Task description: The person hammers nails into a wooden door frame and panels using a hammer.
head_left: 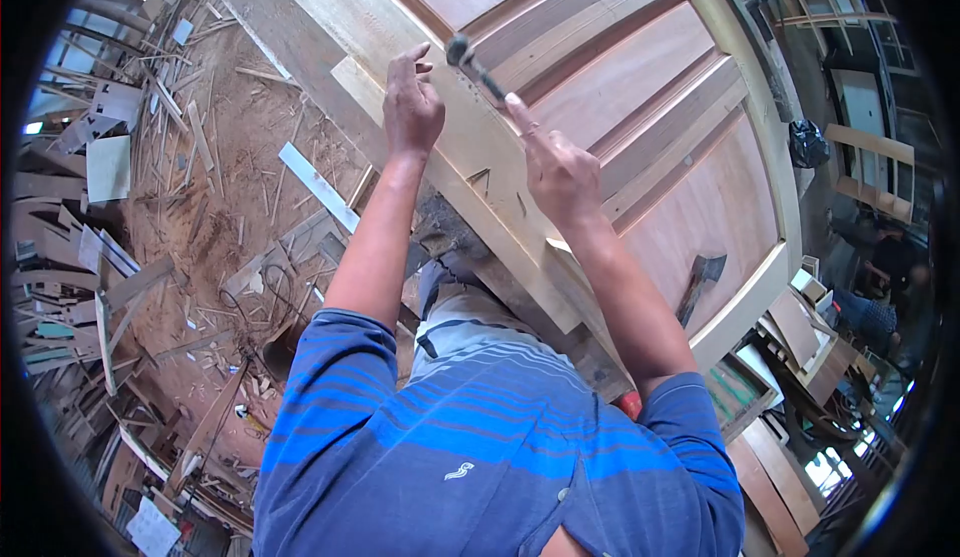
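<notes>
My right hand (565, 172) is closed around the handle of a hammer (488, 81), its index finger stretched along it. The dark hammer head is blurred and hangs over the pale frame of a wooden panelled door (640, 72). Left of the hammer, my left hand (412, 107) is raised above a light wood strip (465, 192) along the door's near edge. Its fingers are curled together; whatever they hold is too small to make out. Small dark nail-like pieces (480, 175) lie on the strip. A hatchet (700, 285) rests on a lower door panel.
Wood offcuts and shavings cover the dirt floor (190, 207) at left, with a white board strip (318, 187) among them. A black plastic bag (808, 144) sits beyond the door's far edge. Stacked boards (800, 327) and another person (885, 267) are at right.
</notes>
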Demonstrator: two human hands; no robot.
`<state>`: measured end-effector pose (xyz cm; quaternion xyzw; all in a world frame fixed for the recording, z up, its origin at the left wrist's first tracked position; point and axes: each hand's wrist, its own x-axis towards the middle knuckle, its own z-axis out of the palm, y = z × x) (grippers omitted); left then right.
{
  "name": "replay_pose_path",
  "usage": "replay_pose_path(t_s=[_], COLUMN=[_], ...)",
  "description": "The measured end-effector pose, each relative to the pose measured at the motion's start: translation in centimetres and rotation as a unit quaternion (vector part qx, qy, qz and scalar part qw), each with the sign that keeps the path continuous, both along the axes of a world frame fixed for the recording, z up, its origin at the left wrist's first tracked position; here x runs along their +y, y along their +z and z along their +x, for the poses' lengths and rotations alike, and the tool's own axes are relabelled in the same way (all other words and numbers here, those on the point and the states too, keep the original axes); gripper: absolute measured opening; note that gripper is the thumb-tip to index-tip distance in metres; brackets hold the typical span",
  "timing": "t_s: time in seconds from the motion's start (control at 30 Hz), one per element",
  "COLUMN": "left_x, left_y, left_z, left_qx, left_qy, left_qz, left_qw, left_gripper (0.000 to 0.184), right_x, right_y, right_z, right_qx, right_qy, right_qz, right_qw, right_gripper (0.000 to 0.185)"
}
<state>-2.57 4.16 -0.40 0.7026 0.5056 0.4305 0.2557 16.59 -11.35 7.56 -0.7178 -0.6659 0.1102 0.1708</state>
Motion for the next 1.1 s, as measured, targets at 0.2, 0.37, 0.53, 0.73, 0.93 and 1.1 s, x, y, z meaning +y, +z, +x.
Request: replay_pose_path(t_s=[0.2,0.37,0.53,0.73,0.93,1.1], left_x=[0.1,0.3,0.1,-0.1,0.2,0.3], left_y=[0.1,-0.4,-0.3,-0.8,-0.9,-0.9], left_z=[0.4,0.3,0.3,0.3,0.3,0.0], left_qx=[0.003,0.003,-0.005,-0.002,0.008,0.006], left_qy=[0.011,0.011,0.006,0.009,0.011,-0.003], left_qz=[-0.002,0.010,0.002,0.009,-0.005,0.016], left_qw=[1.000,1.000,1.000,1.000,1.000,1.000], left_gripper=[0.054,0.054,0.054,0.052,0.050,0.041], right_x=[-0.3,-0.8,-0.5,-3.1,-3.0,-2.6], right_y=[-3.7,-3.0,0.4,-2.3,-2.4,0.7], right_z=[0.2,-0.1,-0.2,-0.3,0.1,1.2], right_qx=[-0.072,-0.029,0.009,-0.058,-0.047,-0.006], right_qy=[0.013,0.008,-0.001,-0.020,-0.027,-0.055], right_qz=[-0.048,-0.015,0.016,-0.033,-0.055,-0.101], right_qw=[0.996,0.999,1.000,0.998,0.997,0.993], right_gripper=[0.075,0.080,0.084,0.080,0.077,0.069])
